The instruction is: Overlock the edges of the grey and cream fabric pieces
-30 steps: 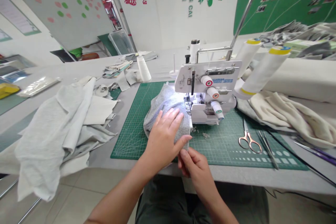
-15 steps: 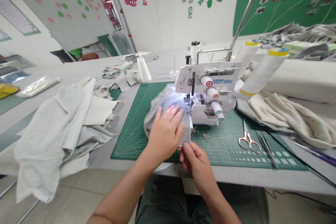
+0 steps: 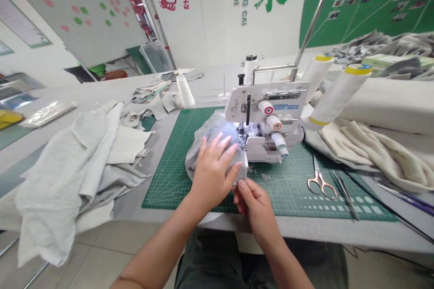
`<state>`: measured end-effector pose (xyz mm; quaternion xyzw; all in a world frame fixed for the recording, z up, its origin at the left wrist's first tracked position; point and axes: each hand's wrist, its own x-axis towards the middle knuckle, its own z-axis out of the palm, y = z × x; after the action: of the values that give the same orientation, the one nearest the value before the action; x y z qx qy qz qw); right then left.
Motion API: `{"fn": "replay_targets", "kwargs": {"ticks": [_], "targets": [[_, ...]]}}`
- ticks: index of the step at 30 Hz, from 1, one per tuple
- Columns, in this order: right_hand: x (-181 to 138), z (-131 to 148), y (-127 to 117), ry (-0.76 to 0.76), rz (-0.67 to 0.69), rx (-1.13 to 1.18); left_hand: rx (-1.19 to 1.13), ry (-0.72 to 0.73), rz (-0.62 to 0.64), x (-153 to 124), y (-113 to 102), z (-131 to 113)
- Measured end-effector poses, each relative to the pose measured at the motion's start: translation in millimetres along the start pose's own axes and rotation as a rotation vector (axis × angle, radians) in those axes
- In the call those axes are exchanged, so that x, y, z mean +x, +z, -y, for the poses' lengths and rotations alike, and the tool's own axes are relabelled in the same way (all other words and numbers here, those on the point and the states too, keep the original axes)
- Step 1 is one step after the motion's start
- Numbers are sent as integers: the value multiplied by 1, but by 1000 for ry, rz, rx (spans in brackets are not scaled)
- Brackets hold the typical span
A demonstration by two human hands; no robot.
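Observation:
Grey knit fabric (image 3: 198, 153) lies on the green cutting mat (image 3: 166, 162), its right edge running up to the lit needle area of a white overlock sewing machine (image 3: 271, 113). My left hand (image 3: 215, 167) rests on top of the fabric with its fingers spread. At the fabric's near right corner, my right hand (image 3: 252, 196) pinches the edge between thumb and curled fingers. The machine's presser foot area (image 3: 242, 133) stands just beyond that edge. My left palm hides part of the cloth.
Scissors (image 3: 320, 180) and tweezers (image 3: 346, 196) lie on the mat at right, near a black cable (image 3: 369, 194). Pale cloth pieces (image 3: 57, 180) hang over the table's left front edge. Thread cones (image 3: 339, 97) stand behind the machine; another cone (image 3: 185, 91) is left of it.
My right hand has moved slightly forward, toward the machine, with the fabric corner in its pinch. The fingers of my left hand have spread wider on the cloth.

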<state>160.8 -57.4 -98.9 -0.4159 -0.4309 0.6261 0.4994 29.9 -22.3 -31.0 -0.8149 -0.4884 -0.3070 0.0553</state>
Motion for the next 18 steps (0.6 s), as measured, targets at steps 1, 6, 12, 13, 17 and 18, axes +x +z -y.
{"fn": "replay_targets", "kwargs": {"ticks": [1, 6, 12, 13, 17, 18], "targets": [[1, 1, 0, -11, 2, -4, -22, 50, -50, -4, -1, -1], [5, 3, -1, -54, 6, 19, -160, 272, -50, -21, -3, 1], [11, 4, -1, -74, 3, 8, -143, 290, -72, -26, 1, 12], [11, 4, -1, -78, 0, 12, -135, 300, -77, -26, 2, 14], [15, 5, -2, -92, -9, 19, -122, 343, -72, -23, 3, 19], [15, 5, -2, -95, -10, 17, -127, 347, -69, -22, 3, 20]]}}
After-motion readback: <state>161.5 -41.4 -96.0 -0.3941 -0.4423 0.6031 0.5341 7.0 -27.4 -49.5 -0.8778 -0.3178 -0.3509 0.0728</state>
